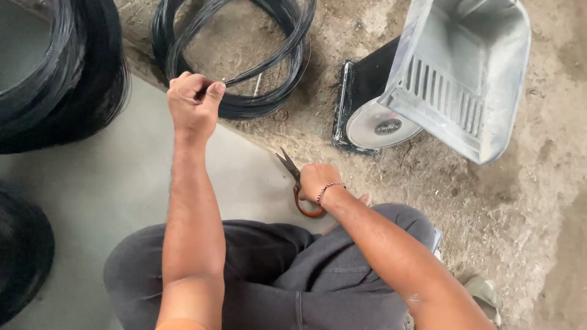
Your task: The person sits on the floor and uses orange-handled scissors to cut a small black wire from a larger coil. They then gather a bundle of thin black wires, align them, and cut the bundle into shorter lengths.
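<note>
Left hand [192, 104]: closed, pinching strands of black wire coil [244, 67] at 12 o'clock; right hand [317, 181]: gripping orange-handled scissors [293, 180]; best cut close, strands taut

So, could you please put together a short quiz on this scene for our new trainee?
1. True or false: the left hand pinches strands pulled from the black wire coil lying on the ground.
2. What does the right hand grip? A) a hammer B) scissors with orange handles C) a brush
3. Fill in: the grey metal scale pan rests tilted on a black ____ beside the coil.

Key
1. True: thumb and fingers close on a few strands lifted from the coil.
2. B: the scissors point up toward the wire, blades apart from it.
3. Weighing scale, its round dial showing below the pan.
</note>
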